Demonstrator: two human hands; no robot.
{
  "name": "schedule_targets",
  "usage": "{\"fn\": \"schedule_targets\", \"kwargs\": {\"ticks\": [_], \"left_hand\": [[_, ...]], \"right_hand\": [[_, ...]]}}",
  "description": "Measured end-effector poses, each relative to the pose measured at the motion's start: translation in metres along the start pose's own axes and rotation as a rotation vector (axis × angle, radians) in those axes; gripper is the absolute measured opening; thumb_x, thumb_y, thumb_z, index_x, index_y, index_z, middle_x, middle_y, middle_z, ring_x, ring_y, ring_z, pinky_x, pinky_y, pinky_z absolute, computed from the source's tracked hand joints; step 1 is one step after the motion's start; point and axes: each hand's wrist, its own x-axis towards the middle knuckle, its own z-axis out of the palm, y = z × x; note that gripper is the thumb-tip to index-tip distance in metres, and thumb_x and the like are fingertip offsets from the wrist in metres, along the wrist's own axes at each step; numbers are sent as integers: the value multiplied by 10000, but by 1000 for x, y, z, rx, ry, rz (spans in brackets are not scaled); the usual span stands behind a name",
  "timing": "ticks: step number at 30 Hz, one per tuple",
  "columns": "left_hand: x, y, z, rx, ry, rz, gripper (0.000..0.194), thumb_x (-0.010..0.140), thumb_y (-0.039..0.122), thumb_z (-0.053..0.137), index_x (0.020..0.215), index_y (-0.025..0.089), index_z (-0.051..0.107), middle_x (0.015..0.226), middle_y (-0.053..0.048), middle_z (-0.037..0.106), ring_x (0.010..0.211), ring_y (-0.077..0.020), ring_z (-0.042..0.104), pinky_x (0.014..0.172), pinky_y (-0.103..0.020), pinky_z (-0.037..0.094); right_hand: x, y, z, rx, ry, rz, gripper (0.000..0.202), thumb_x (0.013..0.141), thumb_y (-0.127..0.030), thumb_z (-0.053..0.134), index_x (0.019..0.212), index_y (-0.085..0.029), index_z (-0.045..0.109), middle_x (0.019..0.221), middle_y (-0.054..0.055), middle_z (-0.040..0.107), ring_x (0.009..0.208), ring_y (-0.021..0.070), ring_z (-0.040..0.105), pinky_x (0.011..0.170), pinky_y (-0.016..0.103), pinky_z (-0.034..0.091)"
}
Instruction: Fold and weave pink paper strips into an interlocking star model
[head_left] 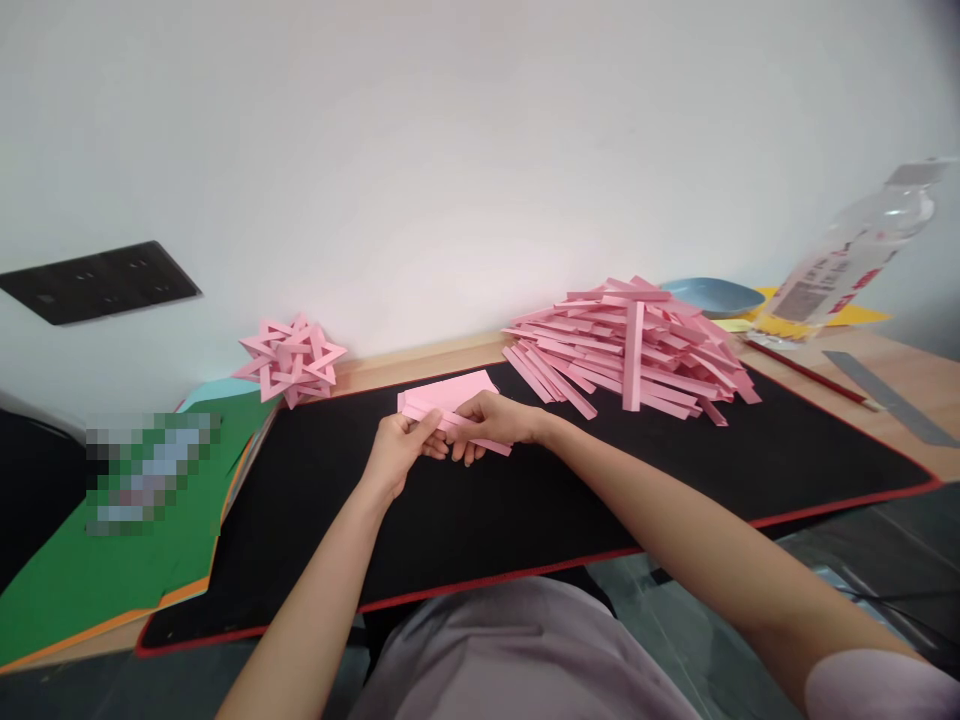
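In the head view, the dish [712, 296] sat behind the right end of the strip pile [637, 345], its contents unclear; the bottle [844, 255] leaned right of the pile. Left of the pile, over the mat [592, 520], the left hand [409, 445] pinched the folded strip [469, 427] narrowly, and the right hand [487, 425] gripped it closely too.

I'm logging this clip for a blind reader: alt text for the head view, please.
A person's left hand and right hand hold a pink paper strip over a black mat, with a pink paper star to the left and a heap of strips to the right.
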Motion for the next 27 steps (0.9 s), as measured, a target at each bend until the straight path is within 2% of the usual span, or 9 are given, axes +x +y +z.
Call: {"fn": "schedule_targets", "kwargs": {"ticks": [6, 11, 22, 27], "left_hand": [[1, -2, 0, 20, -15, 3, 348, 652, 417, 682, 615, 79, 608, 539, -71, 615, 487, -145, 590, 521, -275, 498], [1, -3, 1, 38, -9, 18, 342, 670, 408, 664, 613, 76, 606, 531, -74, 615, 477, -145, 588, 516, -272, 497], [2, -4, 2, 36, 10, 38, 319, 692, 385, 641, 610, 80, 591, 508, -58, 595, 451, -133, 567, 485, -254, 478], [4, -3, -3, -9, 77, 66, 335, 682, 410, 646, 619, 88, 579, 504, -46, 587, 446, -129, 566, 477, -250, 472]], "right_hand": [[1, 0, 3, 26, 71, 22, 363, 719, -449, 635, 749, -90, 584, 748, 86, 679, 573, 112, 638, 577, 238, 531], [4, 0, 7, 29, 154, 55, 234, 744, -314, 639, 735, -86, 587, 690, 72, 673, 570, 116, 642, 553, 218, 521], [3, 1, 2, 93, 64, -30, 110, 690, -163, 642, 744, -80, 594, 745, 72, 692, 626, 128, 657, 629, 242, 522], [4, 2, 2, 73, 77, -5, 197, 697, -234, 674, 794, -87, 585, 841, 102, 694, 648, 128, 664, 579, 207, 507]]}}
